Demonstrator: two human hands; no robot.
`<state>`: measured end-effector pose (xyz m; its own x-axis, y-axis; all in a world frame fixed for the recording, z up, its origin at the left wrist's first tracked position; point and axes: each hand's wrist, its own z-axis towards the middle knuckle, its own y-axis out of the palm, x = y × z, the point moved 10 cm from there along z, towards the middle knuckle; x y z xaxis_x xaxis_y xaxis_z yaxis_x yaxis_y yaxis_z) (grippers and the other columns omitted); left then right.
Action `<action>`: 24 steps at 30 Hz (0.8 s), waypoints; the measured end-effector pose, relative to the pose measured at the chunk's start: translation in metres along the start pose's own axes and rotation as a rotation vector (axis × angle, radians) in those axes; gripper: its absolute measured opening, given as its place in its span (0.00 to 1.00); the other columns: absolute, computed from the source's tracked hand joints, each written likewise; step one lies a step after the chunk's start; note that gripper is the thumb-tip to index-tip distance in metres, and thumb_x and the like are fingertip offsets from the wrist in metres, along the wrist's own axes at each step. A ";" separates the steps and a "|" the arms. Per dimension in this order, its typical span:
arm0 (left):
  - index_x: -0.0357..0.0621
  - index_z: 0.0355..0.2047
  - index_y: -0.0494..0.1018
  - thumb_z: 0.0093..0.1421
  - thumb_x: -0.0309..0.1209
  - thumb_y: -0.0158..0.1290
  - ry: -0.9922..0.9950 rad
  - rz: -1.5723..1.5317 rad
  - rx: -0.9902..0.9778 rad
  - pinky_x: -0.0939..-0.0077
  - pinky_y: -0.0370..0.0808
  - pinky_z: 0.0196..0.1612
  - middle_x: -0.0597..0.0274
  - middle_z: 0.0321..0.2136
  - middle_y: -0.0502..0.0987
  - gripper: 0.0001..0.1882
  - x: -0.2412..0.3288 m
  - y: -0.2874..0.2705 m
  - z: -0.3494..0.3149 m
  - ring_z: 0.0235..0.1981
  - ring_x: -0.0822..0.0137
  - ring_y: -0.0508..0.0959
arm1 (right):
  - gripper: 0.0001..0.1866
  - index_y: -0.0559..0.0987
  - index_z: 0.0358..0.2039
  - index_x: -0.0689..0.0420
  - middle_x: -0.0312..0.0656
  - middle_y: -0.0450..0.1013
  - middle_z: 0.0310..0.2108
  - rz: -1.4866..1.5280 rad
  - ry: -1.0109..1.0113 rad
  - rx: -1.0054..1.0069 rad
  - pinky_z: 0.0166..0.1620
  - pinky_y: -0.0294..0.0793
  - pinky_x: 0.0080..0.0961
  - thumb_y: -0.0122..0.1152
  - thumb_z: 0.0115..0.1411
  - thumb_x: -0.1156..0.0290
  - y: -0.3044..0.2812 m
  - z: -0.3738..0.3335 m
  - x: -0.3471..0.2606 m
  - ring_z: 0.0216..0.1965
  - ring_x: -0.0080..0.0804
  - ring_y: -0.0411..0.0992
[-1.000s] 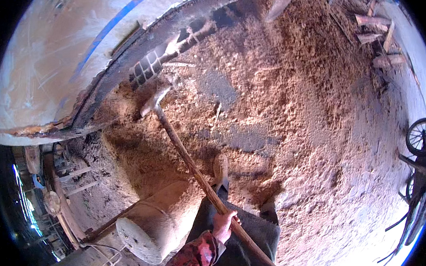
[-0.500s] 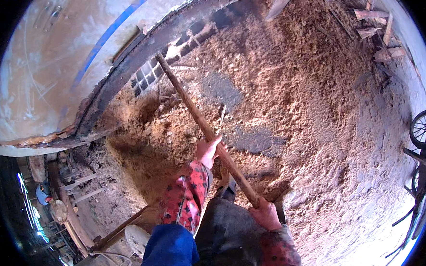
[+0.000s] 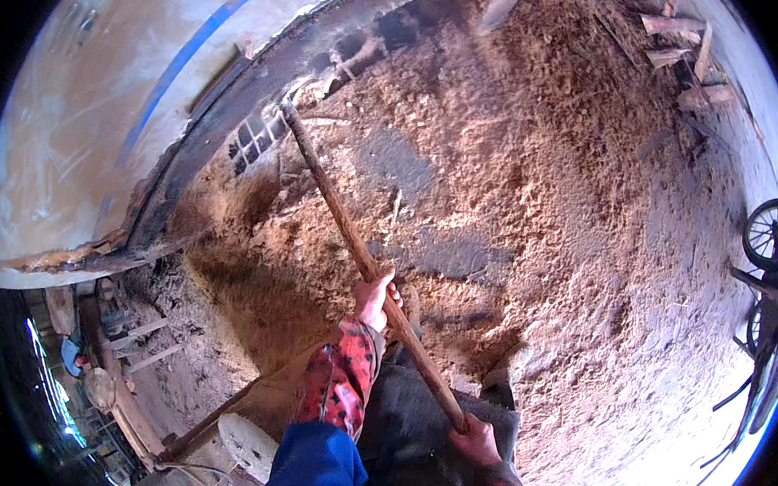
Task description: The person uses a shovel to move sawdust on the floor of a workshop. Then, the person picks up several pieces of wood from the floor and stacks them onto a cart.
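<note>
A long wooden pole (image 3: 341, 215) slants across the middle, both my hands closed around it. My left hand (image 3: 374, 298) grips it near its middle. Closer to my body, my right hand (image 3: 477, 441) is wrapped around the near end. The pole's far end reaches the metal grate (image 3: 256, 140) under the curved rim of a large pale structure (image 3: 93, 126). Whether a tool head is fixed there, I cannot tell. Brown, crumbly material like sawdust (image 3: 569, 145) lies beneath the pole and all around it.
Dark grey patches (image 3: 394, 162) show through the loose material. Pieces of wood (image 3: 677, 25) lean by the wall at the far right, and a spoked wheel (image 3: 765, 234) stands at the right edge. Timber beams (image 3: 119, 389) and a pale round object (image 3: 248, 444) are at the lower left.
Both hands have drawn back toward my body and slightly left, and the pole's near end has come with them. My grip on it is unchanged. The whole view has shifted slightly.
</note>
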<state>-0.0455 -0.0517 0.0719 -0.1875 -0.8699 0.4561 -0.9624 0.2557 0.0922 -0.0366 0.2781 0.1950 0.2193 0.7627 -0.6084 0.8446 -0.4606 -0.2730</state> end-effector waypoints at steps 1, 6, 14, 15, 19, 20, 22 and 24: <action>0.48 0.24 0.66 0.51 0.35 0.62 0.017 0.034 0.007 0.71 0.67 0.17 0.68 0.16 0.67 0.14 0.000 0.007 -0.014 0.15 0.70 0.68 | 0.13 0.70 0.22 0.62 0.52 0.70 0.17 0.012 0.000 0.038 0.25 0.70 0.36 0.64 0.44 0.67 -0.002 -0.007 -0.001 0.21 0.47 0.74; 0.46 0.24 0.65 0.53 0.32 0.59 -0.094 -0.008 -0.013 0.70 0.67 0.17 0.66 0.15 0.66 0.12 -0.064 -0.013 -0.055 0.14 0.69 0.68 | 0.13 0.71 0.27 0.58 0.48 0.70 0.20 -0.181 0.055 -0.024 0.26 0.71 0.36 0.62 0.47 0.63 0.002 -0.061 0.059 0.22 0.45 0.71; 0.42 0.21 0.68 0.52 0.30 0.58 0.008 0.098 0.039 0.72 0.69 0.12 0.65 0.13 0.69 0.10 -0.046 -0.004 -0.034 0.10 0.70 0.69 | 0.15 0.71 0.23 0.59 0.50 0.70 0.16 -0.110 0.072 0.011 0.25 0.71 0.37 0.65 0.44 0.63 0.018 -0.046 0.072 0.20 0.48 0.72; 0.42 0.20 0.68 0.52 0.30 0.58 0.052 0.110 0.042 0.73 0.69 0.13 0.65 0.13 0.69 0.10 -0.034 -0.006 -0.015 0.10 0.70 0.69 | 0.15 0.71 0.23 0.60 0.51 0.70 0.17 -0.034 0.078 -0.026 0.25 0.71 0.37 0.65 0.44 0.63 0.025 -0.033 0.063 0.21 0.48 0.73; 0.44 0.23 0.66 0.52 0.29 0.59 0.164 0.140 0.022 0.74 0.69 0.13 0.67 0.14 0.68 0.11 0.035 0.018 0.012 0.12 0.71 0.69 | 0.14 0.71 0.23 0.60 0.51 0.71 0.17 0.121 0.022 0.010 0.25 0.71 0.38 0.64 0.45 0.64 0.019 0.020 -0.012 0.22 0.47 0.74; 0.44 0.24 0.66 0.53 0.29 0.59 0.141 0.119 0.029 0.73 0.69 0.13 0.66 0.15 0.68 0.11 0.039 0.013 0.018 0.12 0.71 0.69 | 0.13 0.71 0.23 0.60 0.50 0.70 0.17 0.101 0.008 0.006 0.25 0.71 0.37 0.63 0.45 0.65 0.024 0.023 -0.013 0.22 0.45 0.74; 0.44 0.24 0.66 0.53 0.29 0.59 0.134 0.122 0.023 0.73 0.68 0.13 0.66 0.15 0.68 0.11 0.047 0.017 0.015 0.12 0.70 0.69 | 0.13 0.72 0.24 0.60 0.48 0.70 0.17 0.059 -0.016 -0.001 0.26 0.71 0.35 0.63 0.45 0.65 0.036 0.029 -0.010 0.20 0.41 0.73; 0.44 0.24 0.65 0.53 0.29 0.58 0.169 0.227 0.021 0.73 0.68 0.13 0.66 0.15 0.68 0.11 0.052 0.021 0.010 0.13 0.70 0.69 | 0.13 0.72 0.25 0.61 0.48 0.71 0.17 0.083 0.037 -0.049 0.26 0.71 0.34 0.63 0.45 0.66 0.046 0.027 -0.003 0.21 0.38 0.73</action>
<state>-0.0776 -0.0961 0.0885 -0.3652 -0.7084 0.6039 -0.9037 0.4256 -0.0472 -0.0116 0.2418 0.1639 0.3064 0.7396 -0.5993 0.8456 -0.5006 -0.1855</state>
